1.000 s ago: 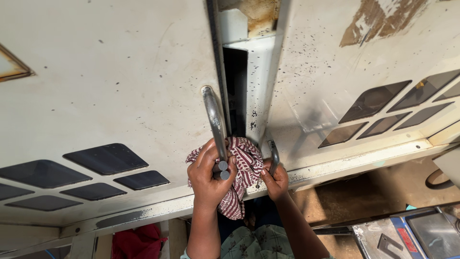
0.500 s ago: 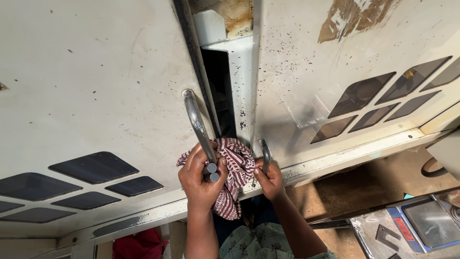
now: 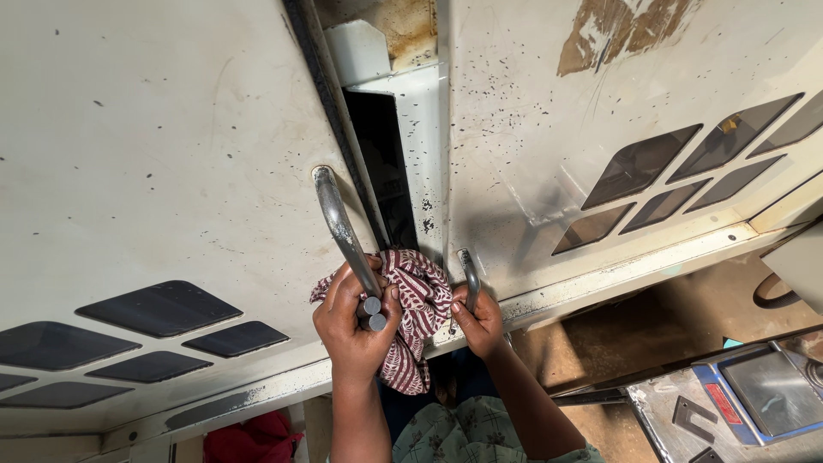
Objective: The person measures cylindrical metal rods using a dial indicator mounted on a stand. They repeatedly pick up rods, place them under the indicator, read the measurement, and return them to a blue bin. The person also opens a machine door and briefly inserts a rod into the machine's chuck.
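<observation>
handles shifted rightward | left hand (image 3: 356, 321) grips handle (image 3: 343, 231) (cloth (image 3: 416, 313) too) | right hand (image 3: 480, 321) grips small handle (image 3: 469, 279)

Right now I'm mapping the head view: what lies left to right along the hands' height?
Dark vent panels → left hand → striped cloth → right hand → blue-framed tray.

I'm looking at what reads as a metal fabrication or repair workshop: large cream-painted sheet-metal door panels (image 3: 154, 154) fill the view, scuffed, speckled and rust-patched at 1 o'clock, with cut-out vent slots (image 3: 677, 171). At 5 o'clock sits a weighing scale (image 3: 754, 390) on a dusty dirt floor (image 3: 600, 334).
</observation>
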A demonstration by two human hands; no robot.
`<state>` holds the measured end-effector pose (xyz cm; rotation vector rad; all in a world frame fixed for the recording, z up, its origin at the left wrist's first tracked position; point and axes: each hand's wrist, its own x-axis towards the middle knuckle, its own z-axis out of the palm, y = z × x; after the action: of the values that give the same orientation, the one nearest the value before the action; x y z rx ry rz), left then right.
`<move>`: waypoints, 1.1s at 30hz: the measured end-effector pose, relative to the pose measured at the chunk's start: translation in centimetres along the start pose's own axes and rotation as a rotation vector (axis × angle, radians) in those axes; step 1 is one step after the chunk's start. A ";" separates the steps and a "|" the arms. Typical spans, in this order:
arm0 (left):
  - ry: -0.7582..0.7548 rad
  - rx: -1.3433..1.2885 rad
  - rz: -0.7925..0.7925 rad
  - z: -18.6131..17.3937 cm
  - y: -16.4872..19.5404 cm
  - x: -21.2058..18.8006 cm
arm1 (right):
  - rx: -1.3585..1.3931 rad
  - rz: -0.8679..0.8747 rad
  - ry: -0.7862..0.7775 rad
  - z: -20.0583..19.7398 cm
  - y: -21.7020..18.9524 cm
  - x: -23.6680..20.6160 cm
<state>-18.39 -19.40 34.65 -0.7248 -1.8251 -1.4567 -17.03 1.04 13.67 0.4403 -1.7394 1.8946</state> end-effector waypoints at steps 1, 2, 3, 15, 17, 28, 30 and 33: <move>-0.001 0.000 -0.003 0.0 0.0 0.0 | -0.006 0.010 -0.002 0.0 0.0 0.0; -0.002 0.001 -0.006 0.0 0.0 -0.1 | -0.006 0.004 -0.002 0.0 0.0 0.0; -0.003 0.002 -0.009 -0.1 0.0 -0.1 | -0.006 -0.002 -0.002 0.0 -0.1 0.0; 0.000 0.024 0.011 0.0 0.0 0.0 | 0.013 -0.021 0.004 0.4 -0.8 0.3; 0.001 0.024 0.005 0.0 0.0 -0.1 | 0.022 -0.018 0.000 0.4 -0.8 0.3; 0.011 0.017 0.017 0.1 -0.3 -0.3 | 0.070 -0.001 -0.028 0.3 -0.6 0.4; 0.010 0.020 -0.020 0.1 -0.2 -0.4 | 0.069 -0.020 -0.032 0.3 -0.5 0.5; 0.004 0.026 -0.054 0.1 -0.2 -0.3 | 0.048 -0.011 -0.027 0.2 -0.6 0.5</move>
<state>-18.40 -19.34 34.23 -0.6637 -1.8701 -1.4655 -17.11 0.90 14.44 0.4941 -1.7079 1.9345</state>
